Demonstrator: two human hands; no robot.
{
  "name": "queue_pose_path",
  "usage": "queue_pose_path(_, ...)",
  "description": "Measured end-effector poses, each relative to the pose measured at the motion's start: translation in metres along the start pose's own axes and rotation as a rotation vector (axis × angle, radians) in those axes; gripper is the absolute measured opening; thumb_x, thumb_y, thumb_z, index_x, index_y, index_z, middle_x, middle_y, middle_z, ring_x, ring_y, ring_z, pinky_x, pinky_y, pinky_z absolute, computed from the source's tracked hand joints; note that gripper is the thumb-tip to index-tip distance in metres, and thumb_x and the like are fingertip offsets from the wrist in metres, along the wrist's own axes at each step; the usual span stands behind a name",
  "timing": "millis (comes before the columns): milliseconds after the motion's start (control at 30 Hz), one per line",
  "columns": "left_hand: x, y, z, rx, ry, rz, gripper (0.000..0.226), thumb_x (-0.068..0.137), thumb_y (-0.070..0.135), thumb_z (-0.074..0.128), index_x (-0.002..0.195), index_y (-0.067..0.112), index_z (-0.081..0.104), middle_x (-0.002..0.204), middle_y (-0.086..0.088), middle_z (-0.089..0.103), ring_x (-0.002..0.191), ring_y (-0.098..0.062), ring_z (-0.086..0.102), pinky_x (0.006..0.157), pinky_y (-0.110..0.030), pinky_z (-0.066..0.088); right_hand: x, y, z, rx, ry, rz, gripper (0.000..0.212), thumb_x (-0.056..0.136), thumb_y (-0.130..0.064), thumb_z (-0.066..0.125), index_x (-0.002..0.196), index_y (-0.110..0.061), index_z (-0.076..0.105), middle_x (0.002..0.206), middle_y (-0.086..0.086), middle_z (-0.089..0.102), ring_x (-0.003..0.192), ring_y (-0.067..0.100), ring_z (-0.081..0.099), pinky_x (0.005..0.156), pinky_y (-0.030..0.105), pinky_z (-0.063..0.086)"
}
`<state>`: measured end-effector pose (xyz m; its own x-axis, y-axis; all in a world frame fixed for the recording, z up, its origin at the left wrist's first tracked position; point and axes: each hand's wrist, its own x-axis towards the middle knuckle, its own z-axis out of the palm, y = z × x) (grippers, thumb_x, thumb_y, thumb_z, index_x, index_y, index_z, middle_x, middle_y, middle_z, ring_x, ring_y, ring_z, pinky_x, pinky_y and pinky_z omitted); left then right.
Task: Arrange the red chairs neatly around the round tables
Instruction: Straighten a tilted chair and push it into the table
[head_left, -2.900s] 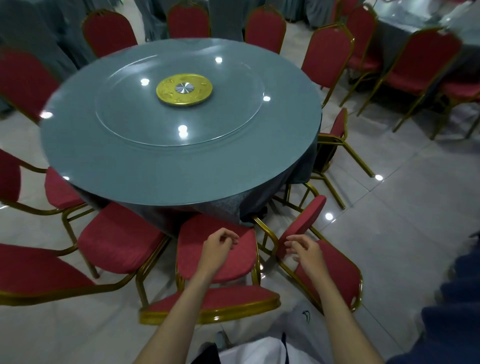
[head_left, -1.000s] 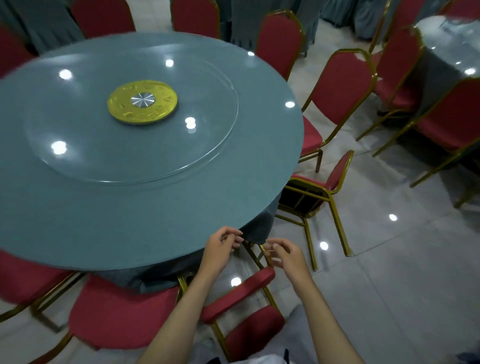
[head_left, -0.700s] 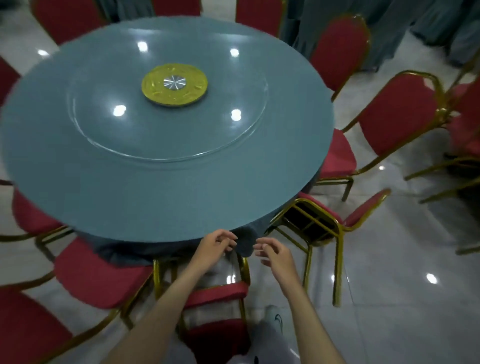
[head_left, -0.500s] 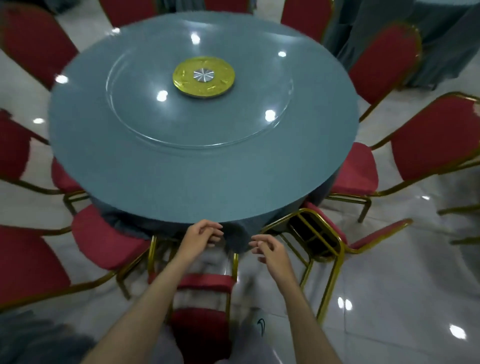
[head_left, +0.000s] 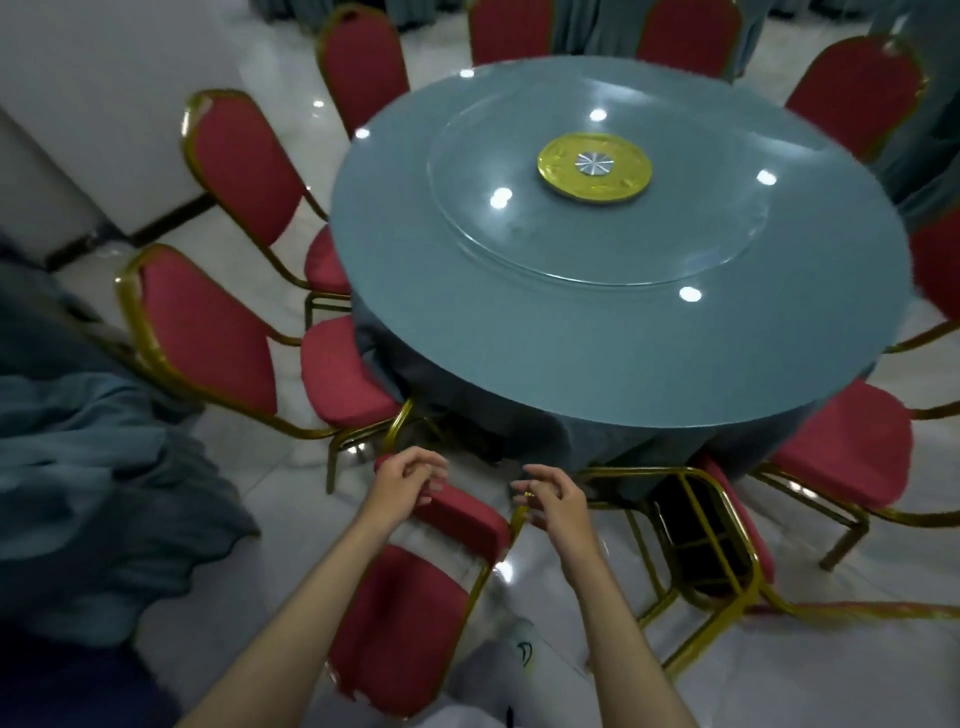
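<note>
A heap of grey-blue cloth (head_left: 78, 441) is lying on the floor at the far left, beside red padded chairs with gold metal frames (head_left: 208, 332) that are facing the table. At bottom centre, the left hand (head_left: 402, 480) is curling its fingers over the top of another red gold-framed chair (head_left: 410, 613), and the right hand (head_left: 553, 501) is pinching the gold frame at that back's right corner. This held chair is sitting near the round table with a blue-grey cloth and glass top (head_left: 571, 338). Further right, a tipped-over red chair (head_left: 711, 540) is lying beside the table.

Chairs (head_left: 208, 338) have red matt cloth pads on glossy gold metal frames. Desk (head_left: 467, 322) top is smooth glass; floor (head_left: 805, 675) glossy tile.
</note>
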<state>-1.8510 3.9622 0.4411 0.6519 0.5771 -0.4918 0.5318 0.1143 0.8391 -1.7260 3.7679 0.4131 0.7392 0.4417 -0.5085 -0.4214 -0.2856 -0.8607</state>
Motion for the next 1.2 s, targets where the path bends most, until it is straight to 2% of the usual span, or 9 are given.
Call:
queue_pose_path(133,-0.045,-0.031,-0.035,-0.033,0.032,-0.058,0.025,0.105,0.009,0.045,0.111,0.005,0.069,0.104,-0.009,0.076,0.082,-0.011,0.067,0.062,-0.017,0.050,-0.028,0.007,0.042,0.044,-0.076,0.056,0.023,0.105,-0.008,0.047,0.119,-0.013,0.065,0.105,0.013,0.075,0.093,0.025,0.073,0.075,0.034,0.059)
queue_pose_path(267,-0.090,-0.069,-0.070,-0.102,0.104,-0.049,0.026,0.105,0.008,0.044,0.110,0.006,0.070,0.103,-0.010,0.076,0.088,-0.017,0.068,0.073,-0.028,0.051,-0.061,0.025,0.081,-0.021,-0.150,0.060,0.022,0.105,-0.008,0.048,0.117,-0.009,0.066,0.099,0.013,0.077,0.085,0.023,0.070,0.071,0.032,0.056)
queue_pose_path(400,-0.135,-0.116,-0.102,-0.187,0.169,-0.041,0.026,0.104,0.008,0.044,0.111,0.008,0.069,0.100,-0.008,0.076,0.086,-0.016,0.069,0.076,-0.032,0.053,-0.098,0.048,0.110,-0.142,-0.208,0.036,0.023,0.104,-0.007,0.047,0.114,-0.011,0.068,0.099,0.009,0.079,0.085,0.021,0.072,0.071,0.031,0.057)
queue_pose_path(500,-0.159,-0.152,-0.117,-0.238,0.165,-0.064,0.025,0.104,0.011,0.045,0.112,0.009,0.069,0.104,-0.009,0.076,0.088,-0.015,0.069,0.082,-0.037,0.055,-0.124,0.065,0.122,-0.222,-0.263,0.023,0.023,0.103,-0.006,0.048,0.111,-0.011,0.070,0.099,0.010,0.079,0.086,0.023,0.071,0.076,0.036,0.057)
queue_pose_path(733,-0.208,-0.232,-0.141,-0.365,0.250,-0.151,0.021,0.105,0.014,0.048,0.101,0.015,0.069,0.103,-0.009,0.077,0.088,-0.020,0.069,0.078,-0.036,0.053,-0.160,0.106,0.139,-0.358,-0.342,0.059,0.022,0.103,-0.010,0.052,0.111,-0.014,0.071,0.102,0.009,0.078,0.084,0.019,0.072,0.077,0.034,0.057)
queue_pose_path(833,-0.223,-0.262,-0.150,-0.330,0.250,-0.178,0.021,0.105,0.019,0.049,0.105,0.016,0.070,0.101,-0.005,0.077,0.088,-0.017,0.070,0.077,-0.033,0.053,-0.167,0.124,0.153,-0.434,-0.402,0.092,0.020,0.103,-0.010,0.052,0.111,-0.013,0.070,0.096,0.006,0.078,0.086,0.019,0.072,0.076,0.032,0.055)
queue_pose_path(900,-0.229,-0.282,-0.157,-0.301,0.242,-0.202,0.021,0.104,0.021,0.050,0.104,0.018,0.071,0.099,-0.002,0.077,0.085,-0.015,0.070,0.073,-0.029,0.052,-0.166,0.141,0.163,-0.478,-0.444,0.112,0.019,0.102,-0.010,0.053,0.110,-0.013,0.070,0.098,0.011,0.077,0.087,0.021,0.071,0.076,0.033,0.053)
queue_pose_path(1067,-0.237,-0.344,-0.162,-0.250,0.351,-0.282,0.024,0.103,0.015,0.050,0.094,0.023,0.071,0.088,0.003,0.075,0.071,-0.007,0.066,0.062,-0.021,0.048,-0.147,0.200,0.177,-0.665,-0.567,0.164,0.021,0.103,-0.005,0.050,0.117,-0.003,0.065,0.104,0.019,0.075,0.082,0.021,0.069,0.069,0.031,0.047)
queue_pose_path(1200,-0.226,-0.409,-0.149,-0.264,0.401,-0.362,0.028,0.102,0.011,0.050,0.088,0.024,0.070,0.080,0.005,0.075,0.067,-0.011,0.063,0.063,-0.027,0.046,-0.131,0.263,0.170,-0.880,-0.692,0.184,0.021,0.102,-0.005,0.049,0.116,-0.004,0.064,0.106,0.017,0.074,0.084,0.026,0.068,0.072,0.032,0.046)
